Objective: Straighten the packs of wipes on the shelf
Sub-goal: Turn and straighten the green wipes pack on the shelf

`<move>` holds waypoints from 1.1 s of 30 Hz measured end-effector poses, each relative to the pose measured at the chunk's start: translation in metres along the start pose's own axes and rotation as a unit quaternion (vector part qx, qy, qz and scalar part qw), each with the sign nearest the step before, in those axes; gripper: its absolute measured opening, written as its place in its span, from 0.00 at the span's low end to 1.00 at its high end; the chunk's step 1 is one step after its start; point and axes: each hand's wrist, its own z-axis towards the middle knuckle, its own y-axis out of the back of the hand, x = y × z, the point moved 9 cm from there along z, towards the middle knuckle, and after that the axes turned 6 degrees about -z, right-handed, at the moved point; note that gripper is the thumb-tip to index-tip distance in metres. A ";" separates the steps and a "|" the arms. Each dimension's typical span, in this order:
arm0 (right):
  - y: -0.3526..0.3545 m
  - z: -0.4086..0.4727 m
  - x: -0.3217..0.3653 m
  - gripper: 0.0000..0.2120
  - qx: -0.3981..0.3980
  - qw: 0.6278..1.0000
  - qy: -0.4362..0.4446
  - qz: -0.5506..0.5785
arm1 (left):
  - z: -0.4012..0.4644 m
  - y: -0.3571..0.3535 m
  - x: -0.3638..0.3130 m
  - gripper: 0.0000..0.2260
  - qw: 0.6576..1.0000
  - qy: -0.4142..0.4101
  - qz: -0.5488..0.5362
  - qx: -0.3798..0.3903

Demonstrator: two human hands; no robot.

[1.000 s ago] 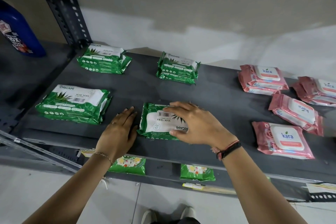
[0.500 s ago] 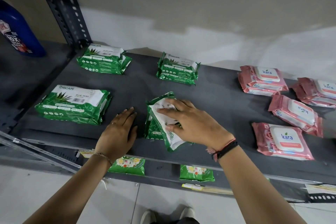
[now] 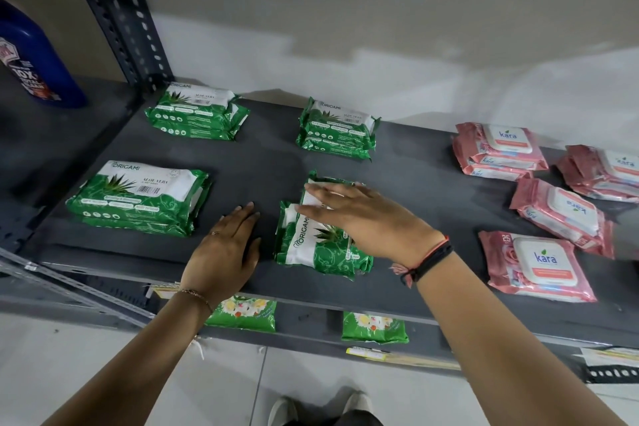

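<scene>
On the dark grey shelf (image 3: 269,169), a green Origami pack of wipes (image 3: 311,249) lies near the front middle, turned lengthwise toward me on top of another green pack. My right hand (image 3: 366,218) lies across its top with the fingers stretched over it. My left hand (image 3: 224,252) rests flat on the shelf just left of the pack, apart from it. Three more green stacks sit at front left (image 3: 138,197), back left (image 3: 197,112) and back middle (image 3: 340,130). Pink Kara packs lie on the right, one (image 3: 560,214) askew and one (image 3: 536,266) at the front.
More pink stacks sit at the back right (image 3: 501,152) and far right (image 3: 608,173). A blue bottle (image 3: 31,59) stands on the neighbouring shelf beyond a perforated upright post (image 3: 117,14). Two green flowered packs (image 3: 242,316) lie on the shelf below.
My right hand lifted the front middle green pack on edge and turned it; it now lies flat, rotated about a quarter turn. My left hand has stayed in place.
</scene>
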 end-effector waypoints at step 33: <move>-0.010 -0.001 -0.013 0.41 -0.068 0.992 -0.071 0.074 | 0.001 -0.001 -0.001 0.26 1.000 -0.003 -0.008 0.011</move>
